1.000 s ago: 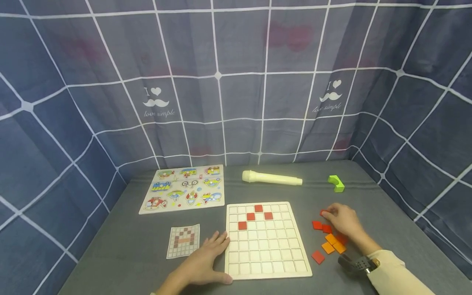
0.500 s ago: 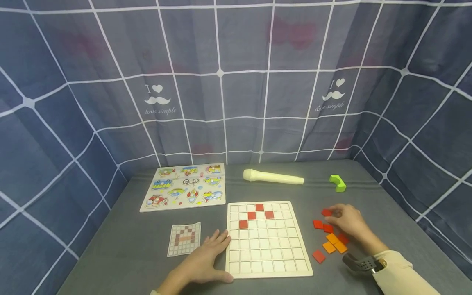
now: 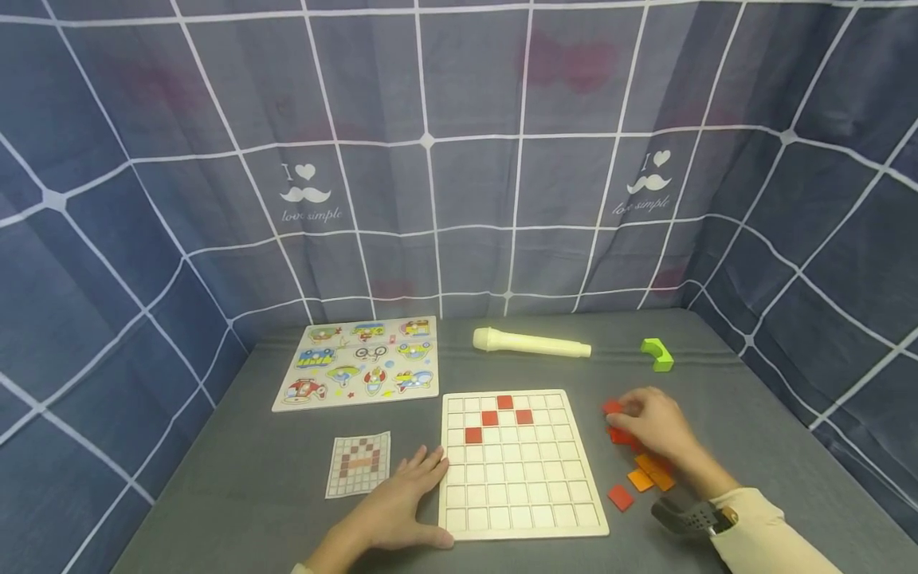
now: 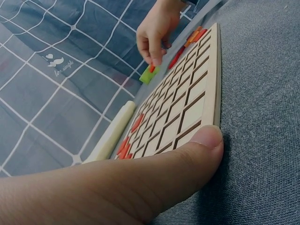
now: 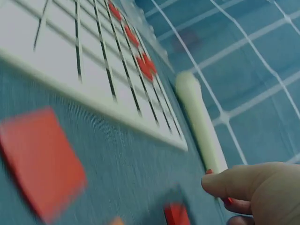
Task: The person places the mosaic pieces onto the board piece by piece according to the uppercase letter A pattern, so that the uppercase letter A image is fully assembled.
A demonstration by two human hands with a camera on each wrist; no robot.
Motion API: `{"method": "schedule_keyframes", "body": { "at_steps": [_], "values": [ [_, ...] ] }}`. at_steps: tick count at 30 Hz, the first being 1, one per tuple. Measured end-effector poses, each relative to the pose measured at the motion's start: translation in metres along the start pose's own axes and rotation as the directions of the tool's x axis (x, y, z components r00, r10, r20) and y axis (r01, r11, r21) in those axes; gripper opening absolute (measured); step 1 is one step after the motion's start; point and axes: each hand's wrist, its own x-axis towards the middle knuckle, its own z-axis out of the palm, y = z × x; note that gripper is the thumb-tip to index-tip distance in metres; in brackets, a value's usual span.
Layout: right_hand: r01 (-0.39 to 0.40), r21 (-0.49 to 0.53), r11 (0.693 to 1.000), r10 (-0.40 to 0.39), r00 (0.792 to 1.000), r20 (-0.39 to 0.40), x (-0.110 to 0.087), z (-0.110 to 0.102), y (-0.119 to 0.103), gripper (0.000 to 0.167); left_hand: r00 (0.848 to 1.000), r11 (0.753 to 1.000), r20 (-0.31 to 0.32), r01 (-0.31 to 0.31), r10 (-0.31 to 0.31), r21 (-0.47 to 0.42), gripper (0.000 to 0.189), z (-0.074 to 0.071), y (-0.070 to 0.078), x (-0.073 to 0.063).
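Grey tabletop (image 3: 237, 494), red tile (image 3: 613, 406) in right hand (image 3: 655, 421); left hand (image 3: 400, 504) apart.

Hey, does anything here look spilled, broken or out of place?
Nothing stands out. Four red tiles sit one per square on the grid board; loose tiles lie scattered to its right, which seems ordinary with the right hand pinching a red tile.

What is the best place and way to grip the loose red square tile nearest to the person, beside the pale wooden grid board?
Probably pinch two opposite edges from above with the right hand, once it releases the held red tile. The loose red square tile lies flat, thin edges exposed, and grey cloth separates it from the board.
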Motion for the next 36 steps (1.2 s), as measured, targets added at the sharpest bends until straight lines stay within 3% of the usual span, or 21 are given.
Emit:
{"method": "schedule_keyframes", "body": {
  "at_steps": [3, 10, 18, 21, 25, 36],
  "values": [
    [0.045, 0.038, 0.998, -0.045, 0.999, 0.009, 0.001, 0.015, -0.018, 0.035, 1.0, 1.0, -0.001, 0.0, 0.0, 0.001, 0.106, 0.0, 0.0, 0.0],
    [0.121, 0.18, 0.976, -0.142, 0.983, 0.114, -0.002, 0.05, -0.071, 0.027, 1.0, 1.0, -0.003, 0.002, -0.002, 0.012, 0.107, 0.001, 0.0, -0.001],
    [0.32, 0.216, 0.922, -0.358, 0.918, 0.17, -0.011, 0.079, -0.119, 0.023, 1.0, 1.0, -0.017, 0.006, -0.006, 0.029, 0.107, 0.0, 0.002, -0.001],
    [0.364, 0.217, 0.906, -0.403, 0.899, 0.171, -0.014, 0.087, -0.128, 0.022, 1.0, 0.999, -0.018, 0.009, -0.008, 0.036, 0.107, 0.001, 0.003, -0.001],
    [0.393, 0.202, 0.897, -0.427, 0.889, 0.168, -0.015, 0.093, -0.132, 0.019, 1.0, 0.999, -0.023, 0.011, -0.01, 0.049, 0.106, 0.003, 0.003, -0.002],
    [0.39, 0.11, 0.914, -0.404, 0.897, 0.182, -0.016, 0.099, -0.136, 0.021, 0.999, 0.998, -0.038, 0.011, -0.008, 0.065, 0.106, 0.005, 0.003, -0.002]
  ]
}}
